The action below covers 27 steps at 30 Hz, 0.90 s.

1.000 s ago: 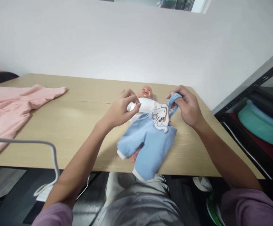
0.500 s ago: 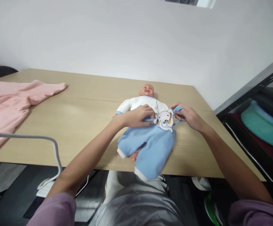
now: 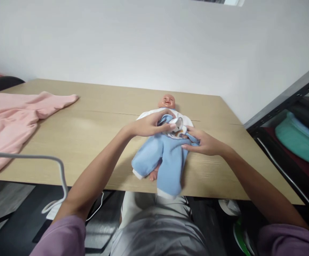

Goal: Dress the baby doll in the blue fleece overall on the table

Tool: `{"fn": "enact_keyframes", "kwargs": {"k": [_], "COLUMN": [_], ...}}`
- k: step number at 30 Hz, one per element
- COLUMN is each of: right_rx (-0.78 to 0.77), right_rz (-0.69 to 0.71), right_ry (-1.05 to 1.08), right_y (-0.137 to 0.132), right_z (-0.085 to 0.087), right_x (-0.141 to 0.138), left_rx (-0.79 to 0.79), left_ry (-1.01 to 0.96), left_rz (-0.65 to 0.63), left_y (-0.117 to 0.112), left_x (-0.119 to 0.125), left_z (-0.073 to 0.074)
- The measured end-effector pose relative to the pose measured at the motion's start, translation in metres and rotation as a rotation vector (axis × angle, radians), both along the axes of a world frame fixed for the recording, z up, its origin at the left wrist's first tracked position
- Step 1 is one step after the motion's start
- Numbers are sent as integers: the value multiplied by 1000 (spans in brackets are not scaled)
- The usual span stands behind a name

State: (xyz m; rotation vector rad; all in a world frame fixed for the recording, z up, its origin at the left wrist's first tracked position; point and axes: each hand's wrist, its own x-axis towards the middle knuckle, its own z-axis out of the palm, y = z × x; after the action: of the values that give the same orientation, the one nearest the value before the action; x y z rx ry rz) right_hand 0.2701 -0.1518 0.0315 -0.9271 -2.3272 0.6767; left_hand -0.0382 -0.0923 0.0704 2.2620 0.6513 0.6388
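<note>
A baby doll (image 3: 167, 102) lies on its back on the table, its head toward the wall. It wears a white top with blue trim, and light blue overalls (image 3: 150, 153) with white cuffs cover its lower body. One bare foot shows between the trouser legs. My left hand (image 3: 154, 122) pinches the overalls' bib, which has an elephant patch (image 3: 177, 128), now folded and partly hidden. On the other side, my right hand (image 3: 203, 141) grips a blue strap of the overalls beside the doll's waist.
A pink fleece garment (image 3: 15, 121) lies spread on the left of the wooden table (image 3: 103, 142). A grey metal tube (image 3: 37, 155) crosses the lower left. To the right stands a dark shelf rack holding a teal item (image 3: 300, 140).
My left hand has moved up the doll's chest and taken the bib, folding the elephant patch. My right hand has come slightly lower and inward, and the overalls' right-hand leg has shifted left.
</note>
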Motion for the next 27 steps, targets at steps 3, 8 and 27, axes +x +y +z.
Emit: {"fn": "enact_keyframes", "kwargs": {"k": [3, 8, 27], "right_rx": [-34, -330, -533], "right_rz": [-92, 53, 178], "right_ry": [11, -186, 17], "right_y": [6, 11, 21], "right_z": [9, 19, 0], "right_x": [3, -16, -31], "left_rx": [-44, -15, -295], "left_ry": [258, 223, -214], "left_rz": [51, -79, -56], "left_y": [8, 11, -1], "left_x": [-17, -17, -35], "left_z": [7, 5, -11]}}
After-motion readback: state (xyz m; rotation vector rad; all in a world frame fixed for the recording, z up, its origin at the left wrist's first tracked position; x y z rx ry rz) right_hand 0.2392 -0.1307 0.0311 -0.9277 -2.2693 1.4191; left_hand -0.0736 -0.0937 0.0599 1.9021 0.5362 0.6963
